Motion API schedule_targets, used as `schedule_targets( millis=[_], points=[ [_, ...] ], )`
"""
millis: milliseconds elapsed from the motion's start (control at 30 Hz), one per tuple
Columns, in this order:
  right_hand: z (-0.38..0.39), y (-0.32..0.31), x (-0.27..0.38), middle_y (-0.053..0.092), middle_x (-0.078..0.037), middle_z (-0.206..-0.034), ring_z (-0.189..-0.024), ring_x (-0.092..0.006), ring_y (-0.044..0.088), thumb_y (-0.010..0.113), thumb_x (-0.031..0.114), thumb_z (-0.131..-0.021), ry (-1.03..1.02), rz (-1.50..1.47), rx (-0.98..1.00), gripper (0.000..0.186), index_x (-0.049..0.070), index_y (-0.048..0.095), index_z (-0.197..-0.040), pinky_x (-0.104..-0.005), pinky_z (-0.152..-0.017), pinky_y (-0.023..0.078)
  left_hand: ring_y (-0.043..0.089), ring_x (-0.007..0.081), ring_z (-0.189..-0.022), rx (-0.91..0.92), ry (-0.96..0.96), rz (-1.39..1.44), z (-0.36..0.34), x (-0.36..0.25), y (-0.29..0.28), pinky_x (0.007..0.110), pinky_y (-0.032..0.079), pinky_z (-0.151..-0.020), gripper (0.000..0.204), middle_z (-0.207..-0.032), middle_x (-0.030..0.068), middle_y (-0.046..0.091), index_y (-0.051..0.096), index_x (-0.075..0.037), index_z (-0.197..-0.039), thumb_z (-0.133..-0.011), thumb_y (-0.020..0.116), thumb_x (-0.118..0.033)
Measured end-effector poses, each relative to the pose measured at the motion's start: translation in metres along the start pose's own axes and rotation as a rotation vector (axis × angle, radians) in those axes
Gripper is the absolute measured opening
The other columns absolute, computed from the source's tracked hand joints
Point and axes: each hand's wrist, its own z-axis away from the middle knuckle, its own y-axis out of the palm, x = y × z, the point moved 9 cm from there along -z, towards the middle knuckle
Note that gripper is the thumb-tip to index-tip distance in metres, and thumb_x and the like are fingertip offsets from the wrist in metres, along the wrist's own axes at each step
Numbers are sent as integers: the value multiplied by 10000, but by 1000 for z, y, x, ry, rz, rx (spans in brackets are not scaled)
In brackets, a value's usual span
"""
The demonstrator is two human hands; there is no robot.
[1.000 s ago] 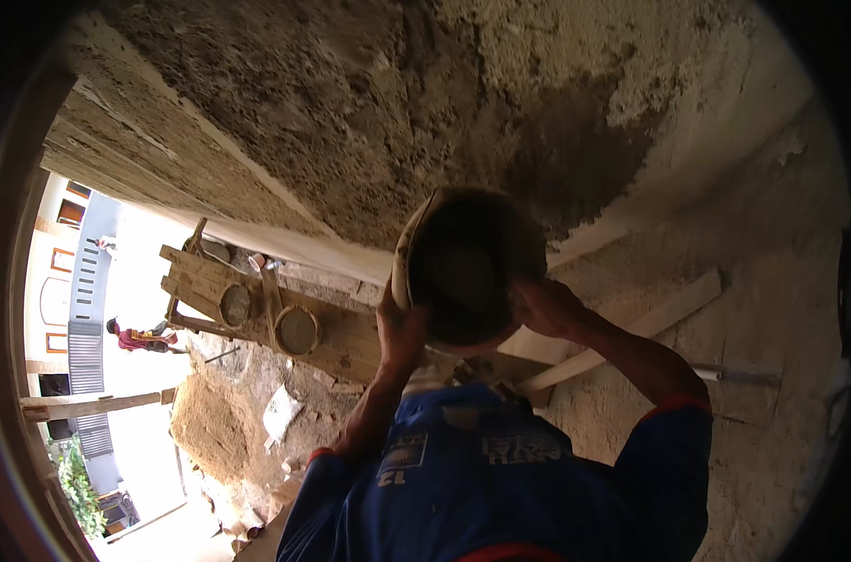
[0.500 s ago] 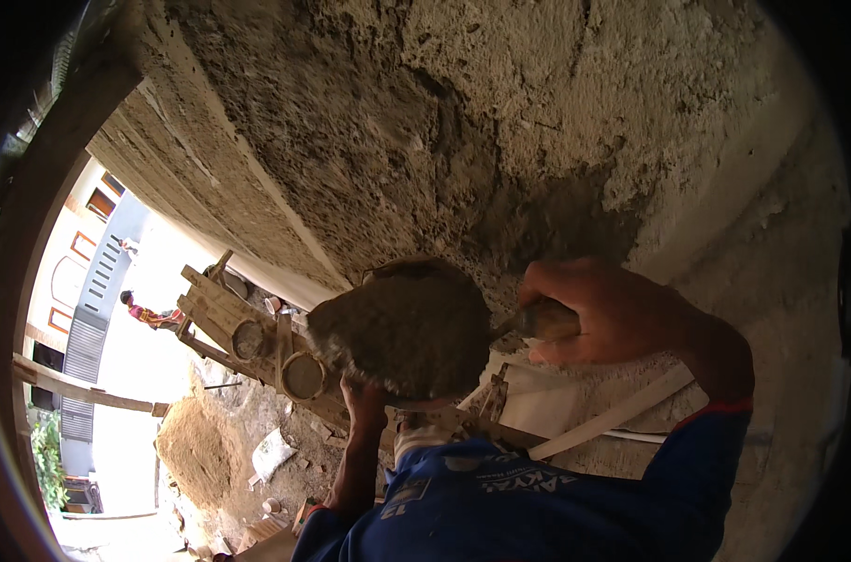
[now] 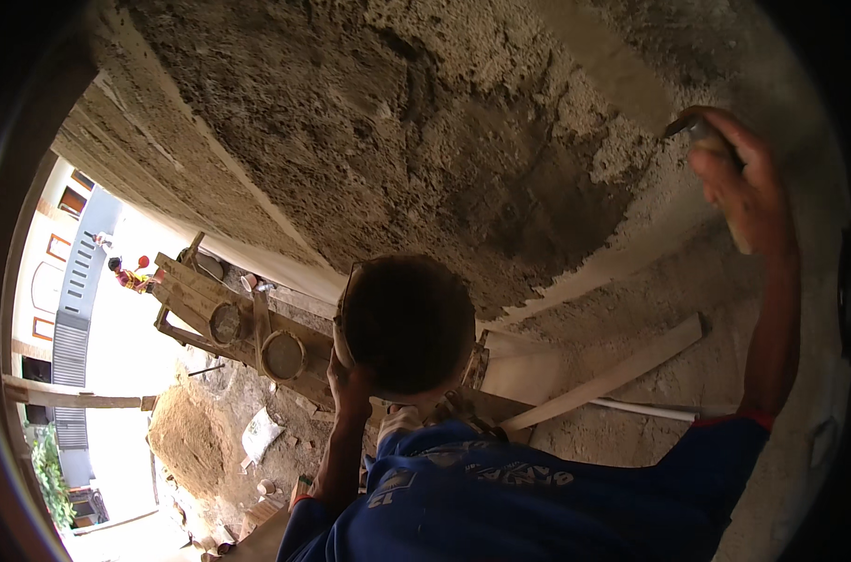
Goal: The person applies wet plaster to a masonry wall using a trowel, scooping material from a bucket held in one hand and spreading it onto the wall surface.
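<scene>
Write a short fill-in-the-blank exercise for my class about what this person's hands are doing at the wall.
1. The left hand holds up a round, dark ____.
2. The right hand grips a tool handle raised against the ____-covered wall.
3. The person's sleeves are ____ in colour.
4. Far below lies a heap of ____.

Missing words: pan; mortar; blue; sand

Building site, wet plastered wall [image 3: 425, 140], sand heap [image 3: 187, 440], wooden scaffold planks [image 3: 613, 375]
</scene>
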Motion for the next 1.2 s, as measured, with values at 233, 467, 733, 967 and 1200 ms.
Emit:
schedule_targets(
  millis=[233,467,733,967,1200],
  points=[
    [114,216,-73,593,-135,-1016,-740,-190,642,645,217,-856,460,-233,1033,557,-39,430,-1301,-357,-675,556,598,199,-875,112,116,-2,9,-53,56,296,505,-767,643,-1057,120,595,453,33,-1298,-672,582,-40],
    [180,358,-82,575,-187,-961,-676,-213,621,550,151,-904,900,-798,750,414,-8,438,-1269,-302,-566,537,562,258,-1093,45,234,-217,12,-63,62,355,464,-914,708,-1232,229,558,376,52,-1375,-712,565,-110],
    [116,407,-11,565,-217,-1003,-840,-303,611,540,124,-866,-297,-118,344,442,5,407,-1271,-359,-661,537,566,242,-1088,109,420,-236,-1,-113,52,358,475,-901,685,-1202,219,579,393,65,-1356,-768,606,-216],
    [124,415,3,605,-170,-968,-832,-300,654,543,139,-826,-655,419,863,307,32,571,-1112,-407,-670,563,622,197,-933,234,461,-301,-25,-150,37,343,507,-827,570,-1023,185,655,479,88,-1265,-736,567,-103],
    [88,394,4,608,-170,-978,-889,-299,651,538,149,-830,-587,495,477,329,21,570,-1131,-407,-682,567,634,208,-971,232,307,-308,-33,-127,36,352,506,-833,587,-1028,206,661,489,34,-1298,-725,562,-67]
  ],
)
